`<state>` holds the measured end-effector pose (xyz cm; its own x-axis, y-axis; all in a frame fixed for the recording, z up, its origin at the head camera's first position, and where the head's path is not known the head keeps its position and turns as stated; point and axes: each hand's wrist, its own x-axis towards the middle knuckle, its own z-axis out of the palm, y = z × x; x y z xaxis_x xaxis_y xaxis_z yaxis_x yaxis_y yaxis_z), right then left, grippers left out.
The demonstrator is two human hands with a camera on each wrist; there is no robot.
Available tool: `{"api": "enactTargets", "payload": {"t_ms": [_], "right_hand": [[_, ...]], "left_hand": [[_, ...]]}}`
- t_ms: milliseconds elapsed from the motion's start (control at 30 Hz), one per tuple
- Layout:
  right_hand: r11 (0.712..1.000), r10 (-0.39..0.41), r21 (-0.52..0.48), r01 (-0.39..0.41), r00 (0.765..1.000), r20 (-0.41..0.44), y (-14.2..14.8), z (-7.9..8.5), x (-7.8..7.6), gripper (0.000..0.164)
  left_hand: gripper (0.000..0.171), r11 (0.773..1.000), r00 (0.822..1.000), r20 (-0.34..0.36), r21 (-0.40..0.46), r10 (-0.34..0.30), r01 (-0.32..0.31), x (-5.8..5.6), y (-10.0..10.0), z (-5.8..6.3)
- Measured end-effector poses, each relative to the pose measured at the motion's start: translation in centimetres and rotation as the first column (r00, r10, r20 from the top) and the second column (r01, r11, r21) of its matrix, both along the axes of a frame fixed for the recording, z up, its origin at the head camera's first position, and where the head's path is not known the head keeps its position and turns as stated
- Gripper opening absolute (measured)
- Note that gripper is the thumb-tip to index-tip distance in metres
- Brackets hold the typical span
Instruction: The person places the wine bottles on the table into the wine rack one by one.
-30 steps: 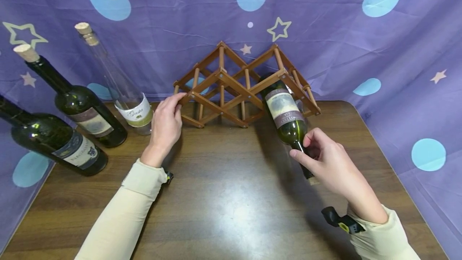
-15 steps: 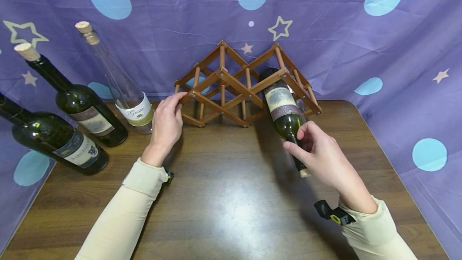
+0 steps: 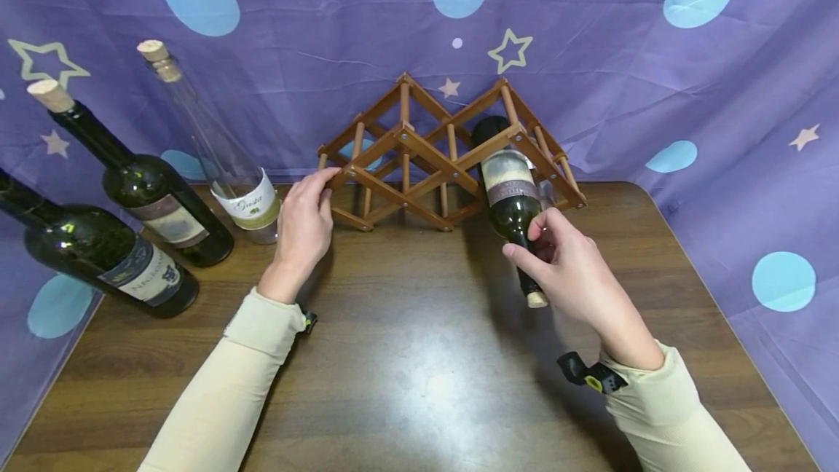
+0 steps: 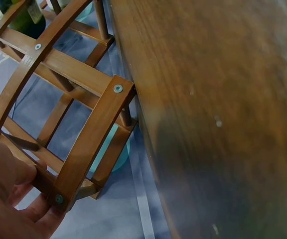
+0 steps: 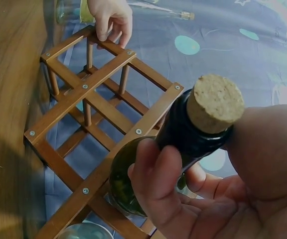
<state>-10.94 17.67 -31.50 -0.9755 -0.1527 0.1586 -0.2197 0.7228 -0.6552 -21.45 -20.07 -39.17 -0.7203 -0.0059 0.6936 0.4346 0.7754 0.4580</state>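
Label (image 3: 250,204) on clear bottle (image 3: 215,148) begins "Gus"; right hand (image 3: 573,264) pinches green bottle (image 3: 513,215), left hand (image 3: 303,221) grips rack (image 3: 429,152).

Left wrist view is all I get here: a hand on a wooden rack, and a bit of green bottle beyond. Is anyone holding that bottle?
Observer: Yes, the right hand grips the green bottle by its neck.
Visitor: Is it sealed or open at the top?
Observer: There is a cork in its mouth, plain in the right wrist view.
Visitor: And is anything standing outside the rack?
Observer: Among other things, a clear bottle stands on the table, just left of the left hand.
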Motion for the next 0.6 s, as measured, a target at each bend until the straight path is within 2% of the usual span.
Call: {"api": "enactTargets", "payload": {"t_ms": [600], "right_hand": [[1.000,-0.023,-0.013,0.023,1.000,0.015,-0.7,0.1,-1.8,0.045]], "left_hand": [[0.038,1.000,1.000,0.000,0.002,0.001,-0.001,0.1,0.0,-0.1]]}}
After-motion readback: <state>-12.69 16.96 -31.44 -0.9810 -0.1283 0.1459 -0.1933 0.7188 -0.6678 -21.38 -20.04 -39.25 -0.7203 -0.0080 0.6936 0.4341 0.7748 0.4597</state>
